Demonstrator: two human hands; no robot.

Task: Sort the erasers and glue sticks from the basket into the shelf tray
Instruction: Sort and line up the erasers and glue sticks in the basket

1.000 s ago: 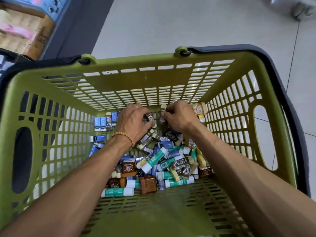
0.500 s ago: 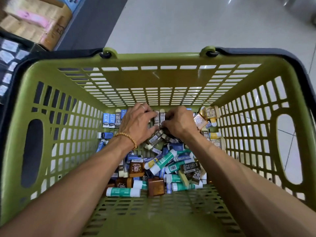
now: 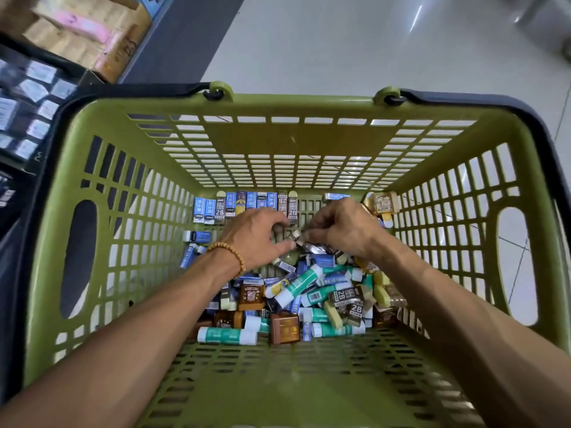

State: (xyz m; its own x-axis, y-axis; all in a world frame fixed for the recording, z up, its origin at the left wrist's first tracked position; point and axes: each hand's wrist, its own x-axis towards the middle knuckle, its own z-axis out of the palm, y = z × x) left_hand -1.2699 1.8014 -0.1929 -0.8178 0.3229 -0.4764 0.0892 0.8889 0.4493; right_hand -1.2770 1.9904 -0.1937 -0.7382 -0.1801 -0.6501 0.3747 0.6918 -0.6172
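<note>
A green plastic basket fills the view, with a heap of erasers and green-and-white glue sticks on its floor. A row of blue and dark erasers stands upright against the far wall. Both hands are down in the basket just in front of that row. My left hand, with a bead bracelet on the wrist, and my right hand meet over a dark-sleeved eraser. Their curled fingertips pinch it from either side. Gold-wrapped erasers lie in the far right corner.
The basket stands on a pale tiled floor. At the upper left is a shelf with cardboard boxes and a dark tray of small packets. The basket's near half has a bare slotted floor.
The camera has dropped and come closer, so the basket looks larger. Both hands have pulled back slightly from the far row and now hold one eraser between them.
</note>
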